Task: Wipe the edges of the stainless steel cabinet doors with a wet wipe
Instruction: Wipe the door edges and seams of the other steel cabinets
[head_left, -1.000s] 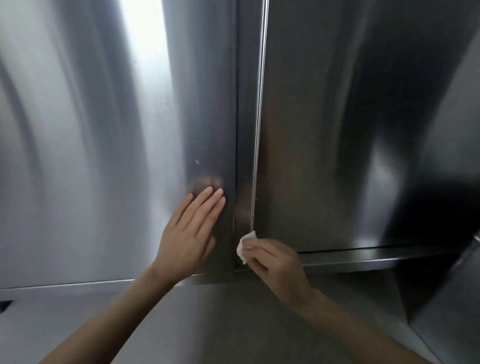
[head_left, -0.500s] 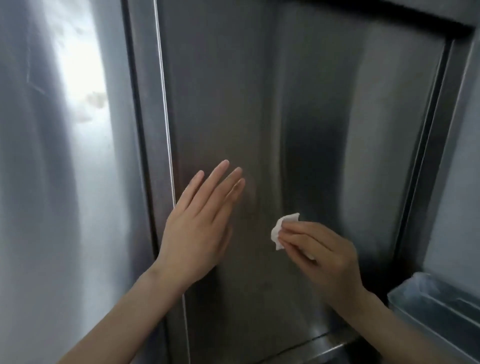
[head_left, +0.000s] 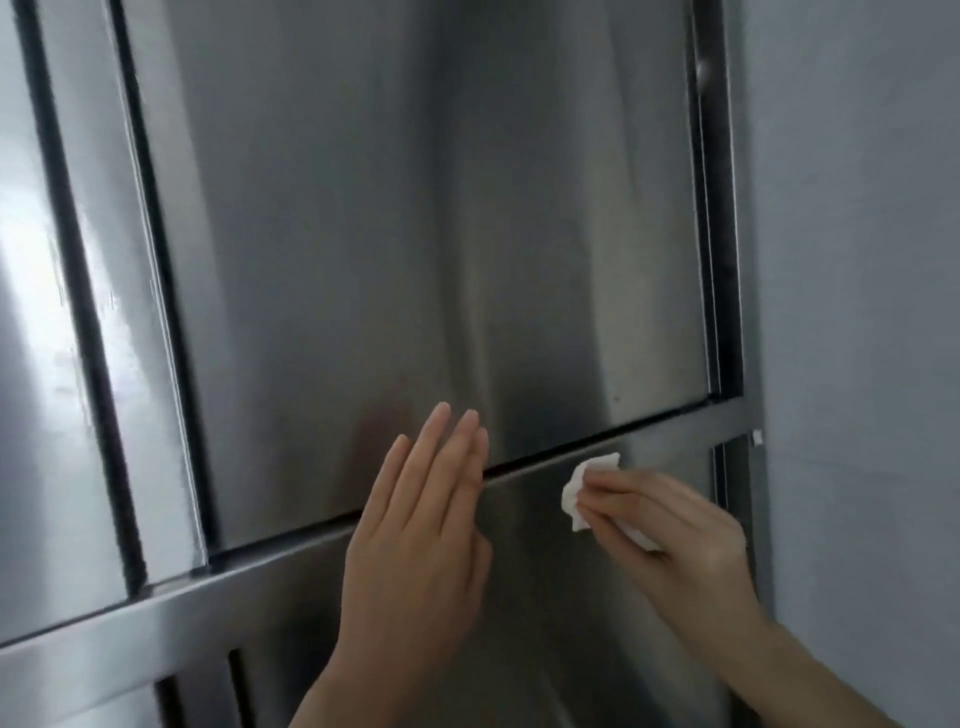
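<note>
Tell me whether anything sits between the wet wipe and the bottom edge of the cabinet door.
Nothing visible lies between the wet wipe, pinched in the right hand, and the door's bottom edge just above it. Further left, the left hand lies across that edge and would likely block a leftward stroke.

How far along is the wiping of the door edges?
Done: nothing shows as wiped. In hand: the right hand pinches the wipe just below the bottom edge of the door; the left hand lies flat beside it. Left, probably: that edge and the right edge.
</note>
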